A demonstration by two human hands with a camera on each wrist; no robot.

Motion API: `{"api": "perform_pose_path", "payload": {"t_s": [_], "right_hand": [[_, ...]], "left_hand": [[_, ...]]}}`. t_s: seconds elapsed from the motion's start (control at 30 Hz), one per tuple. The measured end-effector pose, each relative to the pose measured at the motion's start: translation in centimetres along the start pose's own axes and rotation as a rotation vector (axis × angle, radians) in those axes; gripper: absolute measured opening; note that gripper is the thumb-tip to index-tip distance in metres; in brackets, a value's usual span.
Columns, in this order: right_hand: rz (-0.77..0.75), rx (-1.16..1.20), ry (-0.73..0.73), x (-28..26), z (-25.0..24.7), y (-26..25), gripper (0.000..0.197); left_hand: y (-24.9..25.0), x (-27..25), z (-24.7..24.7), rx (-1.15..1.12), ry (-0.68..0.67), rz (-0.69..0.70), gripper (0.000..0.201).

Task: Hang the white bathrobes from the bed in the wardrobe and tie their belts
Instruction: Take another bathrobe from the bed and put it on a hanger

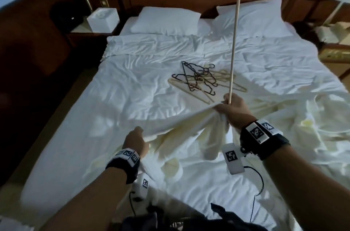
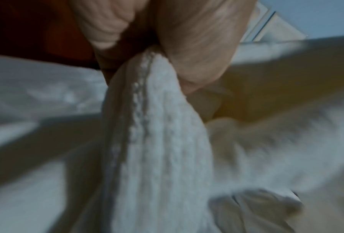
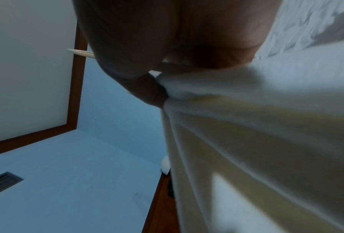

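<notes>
Both hands (image 1: 135, 139) (image 1: 233, 106) grip bathrobe (image 1: 181, 128); rt w/ stick (image 1: 234, 37); hangers (image 1: 198, 79) beyond on bed (image 1: 75, 117).

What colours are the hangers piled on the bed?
Some hangers are black, others pale beige or wood-toned; the head view shows them best.

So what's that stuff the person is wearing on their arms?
Bare forearms, no sleeves. Each wrist wears a black band topped with white blocks printed with black square codes. A white box with another code hangs under each wrist, and thin black cables trail from them.
</notes>
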State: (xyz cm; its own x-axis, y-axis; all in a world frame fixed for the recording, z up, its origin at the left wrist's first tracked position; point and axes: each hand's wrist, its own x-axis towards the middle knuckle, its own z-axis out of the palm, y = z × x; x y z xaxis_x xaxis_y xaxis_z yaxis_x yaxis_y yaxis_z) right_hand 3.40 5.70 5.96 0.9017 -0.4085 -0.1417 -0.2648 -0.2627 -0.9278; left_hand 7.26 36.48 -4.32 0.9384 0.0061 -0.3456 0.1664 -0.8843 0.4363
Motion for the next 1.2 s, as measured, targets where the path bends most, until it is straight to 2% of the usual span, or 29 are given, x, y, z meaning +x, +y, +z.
{"api": "perform_pose_path", "payload": {"t_s": [0.17, 0.23, 0.3, 0.4, 0.47, 0.53, 0.6, 0.63, 0.7, 0.77, 0.8, 0.87, 0.97, 1.07, 1.2], "right_hand": [[0.069, -0.058, 0.171, 5.2, -1.1, -0.3, 0.031], [0.091, -0.067, 0.200, 7.3, -0.1, -0.8, 0.035], [0.061, -0.174, 0.160, 8.7, 1.7, -1.8, 0.033], [-0.061, -0.368, -0.041, 8.6, 5.7, -4.2, 0.028], [-0.167, -0.433, -0.178, 6.9, 9.5, -6.3, 0.033], [-0.335, -0.456, -0.349, 4.0, 13.7, -8.6, 0.040], [-0.507, -0.315, -0.577, 0.3, 17.3, -11.1, 0.051], [-0.564, -0.198, -0.662, -1.2, 18.8, -12.2, 0.050], [-0.595, -0.072, -0.702, -3.2, 20.8, -14.6, 0.038], [-0.515, 0.014, -0.618, -3.4, 21.4, -16.8, 0.046], [-0.428, 0.096, -0.568, -3.2, 21.1, -17.8, 0.047], [-0.318, 0.247, -0.484, -1.9, 19.9, -19.6, 0.048], [-0.366, 0.251, -0.327, -0.4, 15.8, -22.9, 0.045], [-0.465, 0.101, -0.117, 0.9, 9.3, -25.6, 0.038], [-0.492, 0.059, 0.148, 0.6, -1.4, -27.9, 0.035]], "left_hand": [[-5.3, 3.9, -9.9, -0.029, 0.263, -0.160, 0.032], [-7.2, 4.2, -13.0, -0.076, 0.349, -0.220, 0.017], [-7.9, 4.1, -15.4, -0.195, 0.455, -0.245, 0.014], [-6.1, 2.4, -18.7, -0.308, 0.558, -0.126, 0.014], [-3.6, 0.3, -21.2, -0.302, 0.560, 0.007, 0.007], [-0.9, -1.9, -23.4, -0.288, 0.525, 0.101, 0.016], [1.4, -4.0, -24.9, -0.306, 0.479, 0.176, 0.025], [2.6, -5.0, -25.4, -0.330, 0.470, 0.216, 0.026], [3.8, -6.9, -26.2, -0.409, 0.490, 0.289, 0.025], [3.7, -8.1, -27.1, -0.411, 0.565, 0.337, 0.022], [3.0, -8.3, -27.4, -0.370, 0.602, 0.338, 0.022], [1.3, -7.8, -27.1, -0.237, 0.598, 0.296, 0.022], [-0.9, -5.7, -24.2, 0.033, 0.437, 0.223, 0.007], [0.2, -3.9, -22.7, 0.067, 0.424, 0.226, 0.017], [9.0, -2.8, -25.4, 0.008, 0.531, 0.528, 0.026]]}}
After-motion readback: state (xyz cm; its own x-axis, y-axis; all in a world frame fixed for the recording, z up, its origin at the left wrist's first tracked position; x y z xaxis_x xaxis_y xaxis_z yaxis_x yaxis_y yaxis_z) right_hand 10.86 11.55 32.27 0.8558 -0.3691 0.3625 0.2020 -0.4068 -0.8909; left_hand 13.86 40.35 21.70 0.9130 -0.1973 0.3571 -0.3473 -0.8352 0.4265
